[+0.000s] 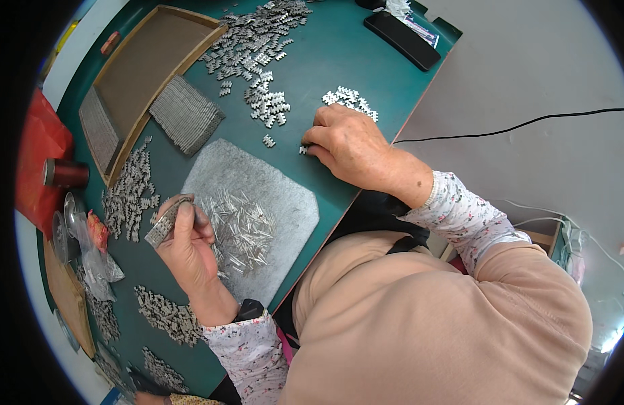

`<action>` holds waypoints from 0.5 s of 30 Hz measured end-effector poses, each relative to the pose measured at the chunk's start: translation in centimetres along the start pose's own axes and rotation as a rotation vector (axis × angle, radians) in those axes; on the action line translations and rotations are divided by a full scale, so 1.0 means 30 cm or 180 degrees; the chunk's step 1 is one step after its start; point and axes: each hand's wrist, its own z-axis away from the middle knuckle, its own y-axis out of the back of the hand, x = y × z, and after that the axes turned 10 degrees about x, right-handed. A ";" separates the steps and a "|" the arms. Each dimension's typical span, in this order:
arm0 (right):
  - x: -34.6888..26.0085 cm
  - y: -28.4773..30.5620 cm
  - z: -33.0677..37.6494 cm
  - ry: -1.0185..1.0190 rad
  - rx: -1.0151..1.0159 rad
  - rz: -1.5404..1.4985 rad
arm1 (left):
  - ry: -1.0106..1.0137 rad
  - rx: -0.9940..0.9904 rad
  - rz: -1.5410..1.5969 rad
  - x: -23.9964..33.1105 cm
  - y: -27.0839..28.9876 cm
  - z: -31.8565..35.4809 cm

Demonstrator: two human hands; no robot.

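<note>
My left hand (194,250) is closed around a short grey block of joined metal pieces (165,226), its thumb pressed along the top. Beside it, many thin silver metal pins (241,226) lie heaped on a grey felt mat (288,196). Over the right part of the table, my right hand (352,145) pinches a small toothed metal piece (303,150) between thumb and fingers. A small pile of bright toothed pieces (352,100) lies just beyond this hand. One loose toothed piece (268,141) rests to its left.
A wooden tray (183,64) with stacked grey metal blocks (185,116) stands at the far left. Toothed pieces (258,40) spread beyond it. A black phone (401,40) lies near the right edge. At left sits a dark red can (65,173). Another person's hand (148,398) shows at lower left.
</note>
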 end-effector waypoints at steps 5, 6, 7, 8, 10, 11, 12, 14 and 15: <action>-0.029 -0.039 -0.011 0.0184 0.0078 0.0278 | 0.0073 -0.0024 0.0053 0.002 -0.007 0.008; -0.031 -0.042 -0.012 0.0250 0.0070 0.0343 | 0.0140 -0.0023 0.0079 -0.001 -0.010 0.008; -0.034 -0.042 -0.015 0.0256 0.0069 0.0327 | 0.0134 -0.0010 0.0069 -0.005 -0.016 0.007; -0.042 -0.040 -0.021 0.0229 0.0077 0.0237 | 0.0155 -0.0073 0.0055 -0.006 -0.018 0.009; -0.059 -0.032 -0.031 0.0222 0.0082 0.0100 | 0.0229 -0.0155 0.0055 -0.009 -0.022 0.016; -0.063 -0.025 -0.036 0.0113 0.0007 -0.0296 | 0.0215 -0.0128 0.0037 -0.014 -0.028 0.017; -0.074 -0.022 -0.048 0.0006 -0.0073 -0.0695 | 0.0329 -0.0179 0.0107 -0.018 -0.032 0.018; -0.137 -0.014 -0.073 -0.0354 -0.0016 -0.1305 | 0.0478 -0.0314 0.0206 -0.021 -0.035 0.019; -0.167 -0.018 -0.081 -0.0736 0.0040 -0.1877 | 0.0462 -0.0293 0.0187 -0.024 -0.039 0.021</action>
